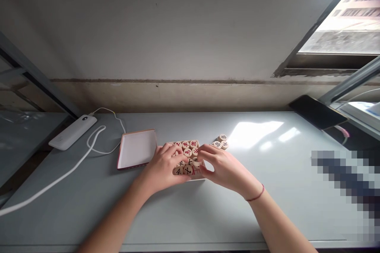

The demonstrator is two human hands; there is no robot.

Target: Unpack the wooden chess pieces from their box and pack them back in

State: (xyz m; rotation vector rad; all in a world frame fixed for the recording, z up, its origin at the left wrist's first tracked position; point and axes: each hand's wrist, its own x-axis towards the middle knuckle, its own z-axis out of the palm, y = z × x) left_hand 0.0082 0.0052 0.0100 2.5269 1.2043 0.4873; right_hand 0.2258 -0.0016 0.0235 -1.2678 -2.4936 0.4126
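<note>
A shallow box (198, 176) of round wooden Chinese chess pieces (187, 152) lies between my hands. Its pieces carry red characters at the back and dark ones nearer me. My left hand (165, 166) rests over the box's left side, thumb along the front edge and fingers curved apart over the pieces. With thumb and fingertips, my right hand (221, 165) pinches a tilted chess piece (196, 162) at the box's right side. Red print shows on the bare box floor at the front right corner. Three loose dark-lettered pieces (220, 142) sit behind my right hand.
Left of the box lies an open lid (138, 148), white inside. A white power bank (73, 131) with a white cable (74, 168) is farther left. A black phone-like slab (318, 111) leans at the back right. A wall (166, 39) closes off the grey desk (178, 217) behind.
</note>
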